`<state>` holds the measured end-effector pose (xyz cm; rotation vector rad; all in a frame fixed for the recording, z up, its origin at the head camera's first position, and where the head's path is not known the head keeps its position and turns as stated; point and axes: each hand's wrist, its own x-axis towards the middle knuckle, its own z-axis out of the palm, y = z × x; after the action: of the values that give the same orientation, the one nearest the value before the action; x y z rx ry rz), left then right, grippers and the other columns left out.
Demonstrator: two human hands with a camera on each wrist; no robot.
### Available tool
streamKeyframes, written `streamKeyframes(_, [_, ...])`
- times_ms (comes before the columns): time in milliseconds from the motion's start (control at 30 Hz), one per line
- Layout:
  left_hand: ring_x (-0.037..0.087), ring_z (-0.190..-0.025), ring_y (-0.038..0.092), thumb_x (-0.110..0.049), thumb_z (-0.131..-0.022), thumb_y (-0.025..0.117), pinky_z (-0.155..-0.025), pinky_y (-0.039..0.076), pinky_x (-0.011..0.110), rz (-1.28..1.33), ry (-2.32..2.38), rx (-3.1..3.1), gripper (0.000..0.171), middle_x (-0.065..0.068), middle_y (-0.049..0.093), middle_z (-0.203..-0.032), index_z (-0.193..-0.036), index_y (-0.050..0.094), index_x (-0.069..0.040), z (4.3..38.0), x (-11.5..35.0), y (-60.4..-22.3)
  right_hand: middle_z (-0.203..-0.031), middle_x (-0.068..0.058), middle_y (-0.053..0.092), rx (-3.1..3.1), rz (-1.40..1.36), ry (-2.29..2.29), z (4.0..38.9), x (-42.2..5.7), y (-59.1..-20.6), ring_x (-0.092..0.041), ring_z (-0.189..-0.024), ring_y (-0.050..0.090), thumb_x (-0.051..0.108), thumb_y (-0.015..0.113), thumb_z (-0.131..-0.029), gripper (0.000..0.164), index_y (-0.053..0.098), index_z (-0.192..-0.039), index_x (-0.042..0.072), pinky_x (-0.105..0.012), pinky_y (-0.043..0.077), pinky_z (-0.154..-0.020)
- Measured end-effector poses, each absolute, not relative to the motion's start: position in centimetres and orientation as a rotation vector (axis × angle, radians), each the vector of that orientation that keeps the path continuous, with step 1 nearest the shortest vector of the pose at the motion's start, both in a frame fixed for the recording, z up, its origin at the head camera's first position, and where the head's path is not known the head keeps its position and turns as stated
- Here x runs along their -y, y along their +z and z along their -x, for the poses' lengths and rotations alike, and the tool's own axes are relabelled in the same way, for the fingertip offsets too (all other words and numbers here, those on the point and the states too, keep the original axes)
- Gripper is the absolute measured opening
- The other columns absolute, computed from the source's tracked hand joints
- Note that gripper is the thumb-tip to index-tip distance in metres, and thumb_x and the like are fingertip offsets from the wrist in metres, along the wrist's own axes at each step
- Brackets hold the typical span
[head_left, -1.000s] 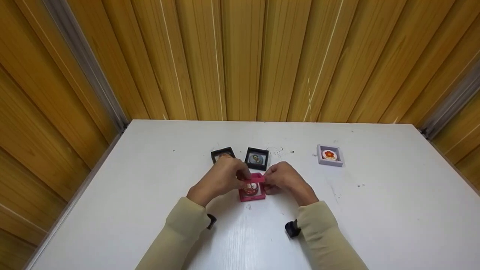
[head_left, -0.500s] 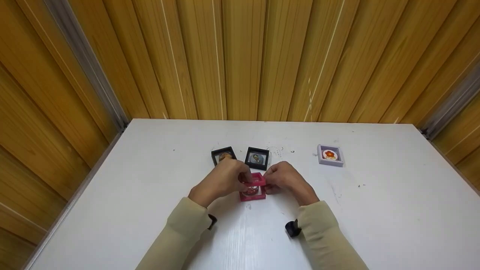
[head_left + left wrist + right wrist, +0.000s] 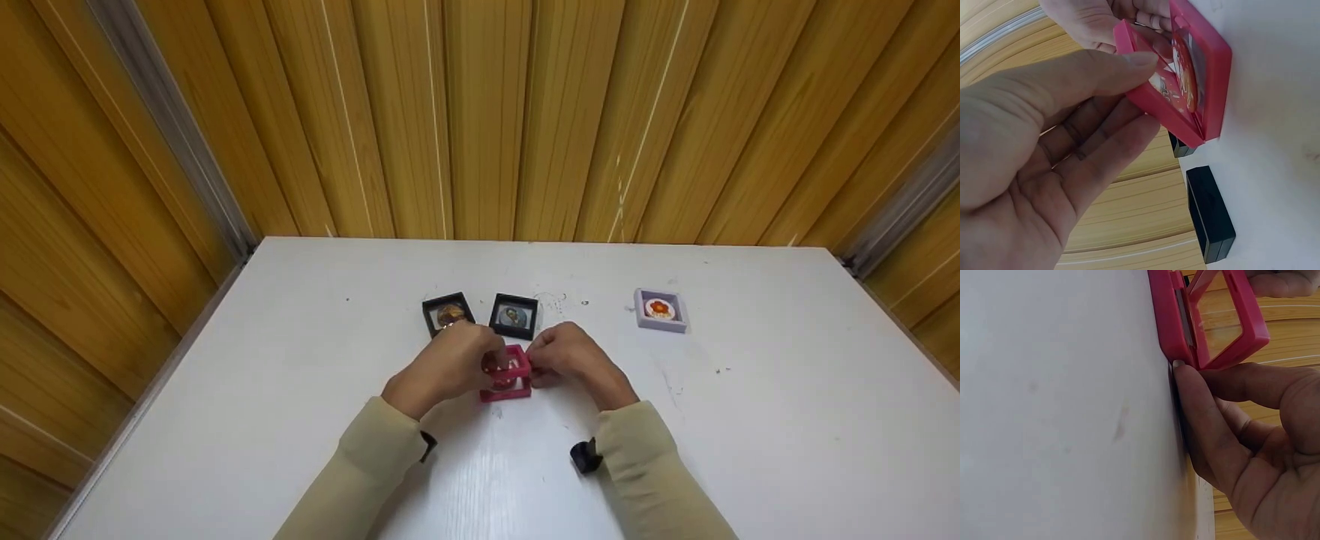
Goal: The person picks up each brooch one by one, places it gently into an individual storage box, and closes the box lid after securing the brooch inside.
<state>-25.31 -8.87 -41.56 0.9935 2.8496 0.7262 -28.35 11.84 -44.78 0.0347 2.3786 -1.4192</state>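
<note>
A pink hinged display case (image 3: 517, 373) stands partly open on the white table, its lid tilted over the base. Inside lies a round red-and-white badge (image 3: 1186, 70), overlapped by the lid in the head view. My left hand (image 3: 448, 365) pinches the lid's edge between thumb and fingers, the thumb (image 3: 1139, 61) lying on its outer face. On the case's right side, my right hand (image 3: 574, 356) grips the hinge corner, its fingertips right at the join of lid and base. The right wrist view shows the lid's clear window (image 3: 1219, 326) in its pink frame.
Two black display cases (image 3: 514, 334) lie just behind the hands, each with a round badge inside. Farther right sits a lilac case (image 3: 664, 327) holding a white badge with a red flower. Yellow wood-look panels (image 3: 480, 120) wall the table's back and sides.
The pink lid has swung down toward its base, covering more of the badge. My left hand has shifted slightly toward the front right with it; the right hand keeps its place.
</note>
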Motion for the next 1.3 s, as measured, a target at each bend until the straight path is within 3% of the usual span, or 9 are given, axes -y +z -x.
streamKeyframes(633, [0.01,-0.074,0.061,0.009,-0.088,0.081,-0.072,0.056,0.026,-1.046,0.611,-2.895,0.017,-0.001,0.071,-0.08,-0.091,0.082,-0.007,25.05,8.53,-41.64,-0.078,-0.009,0.074,-2.366,-0.032,-1.442,28.36,-11.89,-44.81,-0.015,-0.064,0.072,-0.007,0.065,-0.089,0.013,0.077,-0.095,-0.007,-0.027,0.061,-0.064])
streamKeyframes(1300, [0.01,-0.074,0.062,0.009,-0.085,0.083,-0.07,0.055,0.024,-1.046,0.51,-2.93,0.018,-0.001,0.072,-0.081,-0.094,0.082,-0.007,24.93,8.16,-42.06,-0.078,-0.011,0.075,-2.371,-0.032,-1.424,28.46,-11.81,-44.8,-0.014,-0.062,0.071,-0.006,0.067,-0.093,0.01,0.077,-0.095,-0.008,-0.026,0.061,-0.062])
